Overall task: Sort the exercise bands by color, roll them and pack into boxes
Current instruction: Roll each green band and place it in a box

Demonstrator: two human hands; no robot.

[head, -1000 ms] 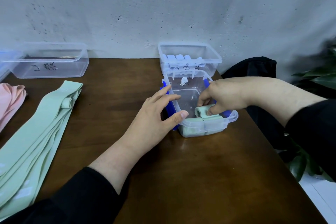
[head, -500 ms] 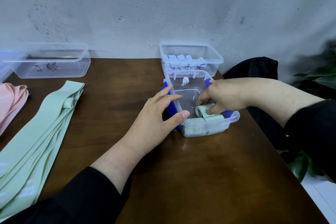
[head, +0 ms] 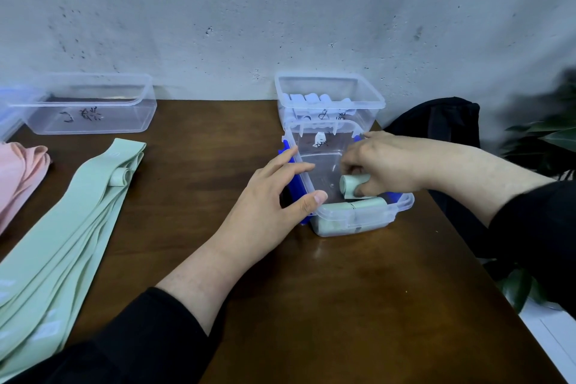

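Observation:
A clear box with blue clips [head: 402, 200] stands mid-table. Inside it my right hand [head: 386, 165] pinches a rolled green band [head: 350, 184], held just above other rolled green bands [head: 352, 207] packed against the box's near wall. My left hand [head: 274, 196] rests against the box's left wall with fingers straight, thumb at the near corner. A stack of flat green bands [head: 62, 227] lies along the table's left, with a small green roll [head: 120, 177] on top. Pink bands [head: 18, 171] lie at the far left edge.
A second clear box [head: 330, 84] holding white rolled bands stands behind the first, against the wall. Another clear box [head: 90, 103] sits at the back left. A black bag [head: 442, 118] and plant leaves [head: 548, 140] are beyond the table's right edge.
My right hand has shifted the green roll slightly inward and lower in the box. My left hand stays against the box's side.

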